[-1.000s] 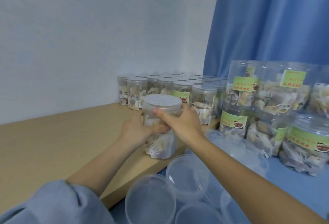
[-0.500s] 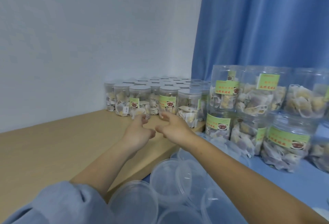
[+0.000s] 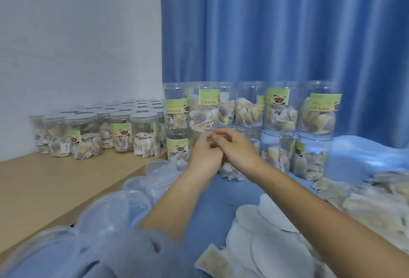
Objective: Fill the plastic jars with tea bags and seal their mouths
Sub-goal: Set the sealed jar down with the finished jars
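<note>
Clear plastic jars of tea bags with green labels (image 3: 278, 109) stand stacked before the blue curtain (image 3: 287, 34), just beyond our hands. Our left hand (image 3: 204, 156) and right hand (image 3: 238, 150) meet, fingers curled, in front of one jar; we cannot tell whether they grip it. Sealed jars (image 3: 141, 136) line the wooden counter (image 3: 55, 184).

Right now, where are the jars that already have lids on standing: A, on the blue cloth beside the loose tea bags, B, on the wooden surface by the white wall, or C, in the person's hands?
B: the lidded jars stand in rows on the wooden surface against the white wall.
</note>
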Demonstrator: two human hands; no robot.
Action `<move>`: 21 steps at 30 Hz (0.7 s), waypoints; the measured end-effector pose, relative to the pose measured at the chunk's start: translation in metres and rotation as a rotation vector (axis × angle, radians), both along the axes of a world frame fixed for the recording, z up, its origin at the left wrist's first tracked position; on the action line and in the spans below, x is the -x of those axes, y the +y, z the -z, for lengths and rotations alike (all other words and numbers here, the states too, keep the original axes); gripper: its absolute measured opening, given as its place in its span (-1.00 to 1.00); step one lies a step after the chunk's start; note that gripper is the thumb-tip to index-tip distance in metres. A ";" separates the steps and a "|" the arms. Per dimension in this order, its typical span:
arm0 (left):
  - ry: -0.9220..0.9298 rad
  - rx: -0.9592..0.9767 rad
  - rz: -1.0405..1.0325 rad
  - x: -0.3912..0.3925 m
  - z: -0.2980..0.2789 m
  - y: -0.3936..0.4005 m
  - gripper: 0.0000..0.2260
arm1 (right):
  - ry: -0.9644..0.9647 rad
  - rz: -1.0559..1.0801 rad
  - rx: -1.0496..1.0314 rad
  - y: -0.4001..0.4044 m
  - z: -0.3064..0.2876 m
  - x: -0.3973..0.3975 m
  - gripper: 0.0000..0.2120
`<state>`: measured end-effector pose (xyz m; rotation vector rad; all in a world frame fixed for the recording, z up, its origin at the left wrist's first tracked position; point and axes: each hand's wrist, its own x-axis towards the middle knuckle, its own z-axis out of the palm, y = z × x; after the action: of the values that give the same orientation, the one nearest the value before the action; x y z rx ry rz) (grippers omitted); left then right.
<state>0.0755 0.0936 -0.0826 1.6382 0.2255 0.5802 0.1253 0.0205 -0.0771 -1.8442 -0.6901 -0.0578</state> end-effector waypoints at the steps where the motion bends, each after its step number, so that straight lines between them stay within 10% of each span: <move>1: -0.004 0.038 0.018 -0.009 0.002 -0.020 -0.80 | 0.017 0.022 -0.011 -0.020 0.001 -0.005 -0.72; 14: -0.144 0.396 0.061 -0.059 0.051 -0.116 -0.91 | -0.029 0.142 0.060 -0.131 0.033 -0.048 -0.90; 21: -0.166 0.525 -0.158 -0.063 0.088 -0.070 -0.90 | -0.075 0.129 0.130 -0.086 0.056 -0.065 -0.63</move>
<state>0.1386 0.0233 -0.1708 1.0655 0.3544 0.7046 0.1904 -0.0652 -0.1330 -2.0185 -0.6390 -0.1707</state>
